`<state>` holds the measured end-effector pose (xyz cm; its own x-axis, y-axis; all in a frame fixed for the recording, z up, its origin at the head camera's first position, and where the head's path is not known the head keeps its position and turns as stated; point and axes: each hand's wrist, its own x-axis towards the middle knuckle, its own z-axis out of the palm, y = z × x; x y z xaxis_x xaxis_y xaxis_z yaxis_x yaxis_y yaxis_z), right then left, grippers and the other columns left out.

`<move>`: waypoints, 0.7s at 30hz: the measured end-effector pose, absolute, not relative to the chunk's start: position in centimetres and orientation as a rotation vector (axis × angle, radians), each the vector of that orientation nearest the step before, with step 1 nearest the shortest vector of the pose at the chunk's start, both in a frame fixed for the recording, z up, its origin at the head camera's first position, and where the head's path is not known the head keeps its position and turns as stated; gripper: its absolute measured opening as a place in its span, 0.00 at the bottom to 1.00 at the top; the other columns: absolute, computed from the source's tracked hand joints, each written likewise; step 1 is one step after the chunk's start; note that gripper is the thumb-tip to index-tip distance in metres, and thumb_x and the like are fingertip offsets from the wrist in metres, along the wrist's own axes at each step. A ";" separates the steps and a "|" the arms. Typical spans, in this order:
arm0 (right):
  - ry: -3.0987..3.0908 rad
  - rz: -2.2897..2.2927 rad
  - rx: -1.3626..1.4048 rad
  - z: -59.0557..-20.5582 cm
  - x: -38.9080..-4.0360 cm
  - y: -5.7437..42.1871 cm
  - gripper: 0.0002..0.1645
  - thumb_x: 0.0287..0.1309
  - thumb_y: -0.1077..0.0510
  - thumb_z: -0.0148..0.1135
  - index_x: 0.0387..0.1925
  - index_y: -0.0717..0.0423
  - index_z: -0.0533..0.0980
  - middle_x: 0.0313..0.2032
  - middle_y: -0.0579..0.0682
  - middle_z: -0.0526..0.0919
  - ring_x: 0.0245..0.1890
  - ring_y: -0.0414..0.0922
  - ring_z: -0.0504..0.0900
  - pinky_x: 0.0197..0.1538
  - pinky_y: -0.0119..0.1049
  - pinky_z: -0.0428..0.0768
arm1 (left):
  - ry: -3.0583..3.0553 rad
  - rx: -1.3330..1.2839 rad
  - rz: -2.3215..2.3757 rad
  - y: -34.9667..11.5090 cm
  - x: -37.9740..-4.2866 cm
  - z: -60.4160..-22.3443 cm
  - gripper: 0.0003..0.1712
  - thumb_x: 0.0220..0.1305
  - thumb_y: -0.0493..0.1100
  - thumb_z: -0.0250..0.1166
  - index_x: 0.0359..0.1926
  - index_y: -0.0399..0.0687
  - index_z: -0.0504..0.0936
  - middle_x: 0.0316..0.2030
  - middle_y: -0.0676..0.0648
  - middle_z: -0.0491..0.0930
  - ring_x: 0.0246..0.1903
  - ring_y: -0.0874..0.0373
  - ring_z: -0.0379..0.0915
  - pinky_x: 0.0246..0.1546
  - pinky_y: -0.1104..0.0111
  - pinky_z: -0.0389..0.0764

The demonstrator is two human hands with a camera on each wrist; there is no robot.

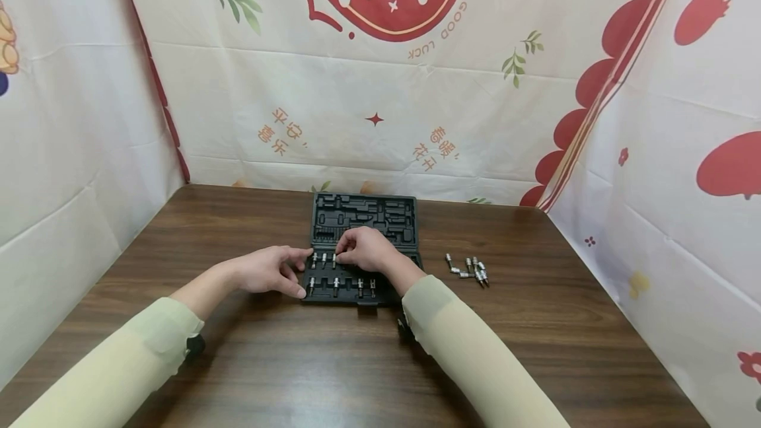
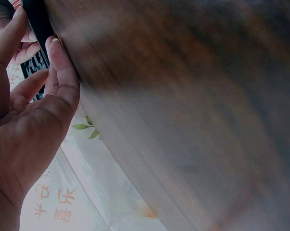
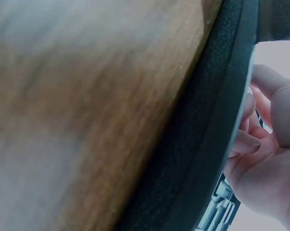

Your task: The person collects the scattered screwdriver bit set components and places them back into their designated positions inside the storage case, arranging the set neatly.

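Note:
A black tool case (image 1: 351, 300) lies unfolded on the table, its lid (image 1: 364, 203) tipped back and moulded with recesses. Silver bit sockets stand in two rows in its base, among them a front-row bit socket (image 1: 336, 286). My left hand (image 1: 270, 271) rests at the case's left side, thumb at the front corner and fingers along the edge. With thumb and fingers, my right hand (image 1: 367, 249) pinches a bit socket (image 1: 334, 260) in the back row. In the right wrist view, the case wall hides that bit socket and part of the hand.
Several loose bit sockets (image 1: 474, 268) lie in a small group on the wooden table (image 1: 535, 322), right of the case. Patterned cloth (image 1: 368, 84) hangs behind the table and along both sides.

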<state>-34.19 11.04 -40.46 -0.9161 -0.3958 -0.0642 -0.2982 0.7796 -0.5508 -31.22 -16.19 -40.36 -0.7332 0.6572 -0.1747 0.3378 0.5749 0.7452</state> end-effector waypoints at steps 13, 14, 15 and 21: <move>2.783 -0.863 -0.541 -40.5 -33.9 11.3 0.05 0.74 0.50 0.73 0.43 0.45 0.88 0.38 0.43 0.88 0.35 0.42 0.82 0.46 0.41 0.81 | 2.366 0.795 1.005 -16.1 -31.0 -40.2 0.55 0.66 0.45 0.81 0.84 0.32 0.61 0.61 0.37 0.80 0.48 0.56 0.84 0.50 0.64 0.82; 2.783 -0.871 -0.541 -40.5 -33.9 11.4 0.05 0.74 0.50 0.73 0.43 0.45 0.89 0.38 0.43 0.88 0.35 0.42 0.82 0.45 0.41 0.81 | 2.363 0.795 1.008 -16.1 -31.0 -40.2 0.55 0.66 0.45 0.81 0.84 0.32 0.60 0.61 0.37 0.80 0.48 0.56 0.84 0.50 0.63 0.82; 2.782 -0.885 -0.539 -40.5 -33.8 11.5 0.06 0.74 0.49 0.73 0.44 0.45 0.89 0.37 0.44 0.88 0.35 0.42 0.82 0.44 0.40 0.82 | 2.362 0.795 1.010 -16.1 -31.0 -40.2 0.55 0.66 0.45 0.81 0.84 0.32 0.60 0.61 0.37 0.80 0.48 0.56 0.84 0.50 0.63 0.82; 2.773 -0.993 -0.525 -40.0 -33.1 12.4 0.08 0.75 0.48 0.71 0.45 0.46 0.88 0.36 0.45 0.89 0.32 0.43 0.85 0.40 0.39 0.84 | 2.370 0.783 1.001 -16.1 -31.0 -40.3 0.56 0.66 0.45 0.81 0.84 0.33 0.61 0.62 0.36 0.79 0.48 0.56 0.83 0.50 0.63 0.82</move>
